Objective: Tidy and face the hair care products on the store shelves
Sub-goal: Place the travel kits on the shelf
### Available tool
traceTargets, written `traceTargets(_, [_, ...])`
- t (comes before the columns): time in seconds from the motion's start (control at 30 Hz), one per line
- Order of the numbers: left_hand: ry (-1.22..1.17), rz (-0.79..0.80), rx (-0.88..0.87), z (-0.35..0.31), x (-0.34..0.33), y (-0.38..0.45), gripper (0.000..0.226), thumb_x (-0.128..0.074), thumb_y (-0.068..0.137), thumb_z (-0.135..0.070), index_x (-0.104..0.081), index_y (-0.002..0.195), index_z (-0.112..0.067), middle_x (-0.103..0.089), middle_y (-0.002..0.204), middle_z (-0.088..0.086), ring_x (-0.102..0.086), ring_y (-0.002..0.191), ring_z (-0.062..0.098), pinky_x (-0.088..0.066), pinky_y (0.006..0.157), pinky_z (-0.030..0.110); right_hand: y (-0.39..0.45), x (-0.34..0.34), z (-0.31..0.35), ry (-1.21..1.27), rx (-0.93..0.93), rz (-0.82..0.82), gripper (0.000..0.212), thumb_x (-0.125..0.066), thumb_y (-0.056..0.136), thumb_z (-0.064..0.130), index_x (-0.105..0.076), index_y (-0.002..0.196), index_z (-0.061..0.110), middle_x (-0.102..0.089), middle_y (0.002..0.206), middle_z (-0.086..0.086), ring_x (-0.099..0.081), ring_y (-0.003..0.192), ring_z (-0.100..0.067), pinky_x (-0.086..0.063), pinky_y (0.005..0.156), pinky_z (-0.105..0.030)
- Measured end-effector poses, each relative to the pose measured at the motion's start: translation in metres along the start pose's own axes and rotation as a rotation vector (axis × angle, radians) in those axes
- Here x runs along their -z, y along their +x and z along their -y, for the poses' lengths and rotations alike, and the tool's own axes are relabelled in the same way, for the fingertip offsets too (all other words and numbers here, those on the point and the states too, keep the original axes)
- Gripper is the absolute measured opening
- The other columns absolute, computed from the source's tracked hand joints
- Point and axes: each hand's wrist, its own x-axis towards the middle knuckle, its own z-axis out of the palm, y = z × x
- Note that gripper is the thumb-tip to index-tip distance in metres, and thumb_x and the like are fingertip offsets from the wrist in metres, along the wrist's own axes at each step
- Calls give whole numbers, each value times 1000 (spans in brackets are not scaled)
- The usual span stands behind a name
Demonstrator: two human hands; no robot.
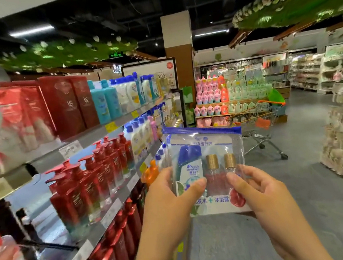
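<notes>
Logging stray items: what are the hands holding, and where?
A clear travel pouch, pinched at its lower half: left hand on the left side, right hand on the right.

Left hand and right hand raised side by side, thumbs forward, fingers curled, pinching

The boxes at far left are blurred and unreadable. Both hands' fingers are hidden behind the pouch. The price tags are illegible.
</notes>
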Motion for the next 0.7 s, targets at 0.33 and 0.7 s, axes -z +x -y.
traceTargets(0.33, [9, 47, -57, 71, -21, 251, 22, -75, 84, -25, -66, 104, -30, -76, 97, -11, -73, 90, 10, -57, 86, 42, 250, -38, -56, -70, 61, -54, 14, -64, 92, 30, -69, 102, 22, -66, 60, 0, -54, 52, -4, -45, 64, -28])
traceTargets(0.7, [118, -43, -17, 151, -79, 488, 22, -78, 81, -32, -63, 97, -34, -74, 92, -19, -71, 85, 3, -58, 83, 40, 514, -36, -123, -75, 29, 4, 12, -65, 92, 23, -67, 102, 17, -64, 51, 3, -52, 42, 0, -44, 48, -10])
